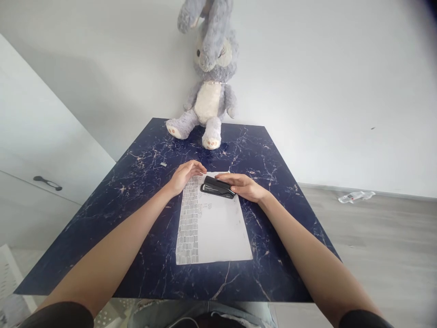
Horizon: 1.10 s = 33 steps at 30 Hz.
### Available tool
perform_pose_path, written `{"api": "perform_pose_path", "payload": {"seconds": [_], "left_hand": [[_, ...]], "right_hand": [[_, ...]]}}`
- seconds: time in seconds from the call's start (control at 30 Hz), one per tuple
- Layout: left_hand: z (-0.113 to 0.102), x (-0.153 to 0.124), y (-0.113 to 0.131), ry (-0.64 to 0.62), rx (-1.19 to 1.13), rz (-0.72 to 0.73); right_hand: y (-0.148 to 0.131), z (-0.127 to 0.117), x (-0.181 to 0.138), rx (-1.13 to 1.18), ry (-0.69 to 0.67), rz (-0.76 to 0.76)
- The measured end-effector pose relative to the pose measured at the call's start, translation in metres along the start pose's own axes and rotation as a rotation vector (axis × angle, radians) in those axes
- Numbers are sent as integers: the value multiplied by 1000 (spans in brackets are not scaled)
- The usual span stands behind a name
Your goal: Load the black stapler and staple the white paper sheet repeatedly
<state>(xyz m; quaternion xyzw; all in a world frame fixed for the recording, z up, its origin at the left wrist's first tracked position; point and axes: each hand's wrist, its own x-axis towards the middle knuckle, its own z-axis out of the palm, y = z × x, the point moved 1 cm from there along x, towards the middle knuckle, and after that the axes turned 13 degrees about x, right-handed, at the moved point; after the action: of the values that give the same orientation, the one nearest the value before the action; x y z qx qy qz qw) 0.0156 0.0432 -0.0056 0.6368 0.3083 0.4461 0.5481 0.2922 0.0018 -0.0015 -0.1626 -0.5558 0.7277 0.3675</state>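
A white sheet of paper point(215, 228) with a printed strip down its left side lies on the dark blue marbled table point(143, 200). A black stapler point(217, 187) rests on the paper's far end. My right hand point(244, 186) lies against the stapler's right side, fingers stretched along it. My left hand point(185, 176) rests flat on the paper's far left corner, fingers apart, holding nothing.
A grey and white plush rabbit point(208, 86) sits at the table's far edge against the white wall. A small silver bit point(163, 164) lies on the table left of my hands. A white cabinet point(37, 150) stands at left. A clear bottle point(355, 197) lies on the floor at right.
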Motion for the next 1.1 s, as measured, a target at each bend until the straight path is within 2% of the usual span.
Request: {"api": "perform_pose_path", "payload": {"seconds": [0.17,0.27,0.47,0.63,0.73,0.87,0.97,1.1], "left_hand": [[1,0,1,6,18,-46],[2,0,2,37,1,-59],[2,0,4,56,21,-45],[1,-2,4,79,47,-19],[1,-3,2,49,22,-74],[-1,-3,-3,-33,80,-141],[-2,-2,-5,-19,115,-154],[-1,-1,-4,21,132,-167]], "right_hand": [[-1,1,1,-34,-4,23],[-2,5,2,-146,18,-29],[8,19,1,-810,105,-129],[16,24,-1,-1143,170,-453],[14,28,-2,-1307,160,-523],[10,35,-5,-1375,59,-454],[11,38,-3,-1355,15,-411],[13,37,1,-1339,128,-431]]}}
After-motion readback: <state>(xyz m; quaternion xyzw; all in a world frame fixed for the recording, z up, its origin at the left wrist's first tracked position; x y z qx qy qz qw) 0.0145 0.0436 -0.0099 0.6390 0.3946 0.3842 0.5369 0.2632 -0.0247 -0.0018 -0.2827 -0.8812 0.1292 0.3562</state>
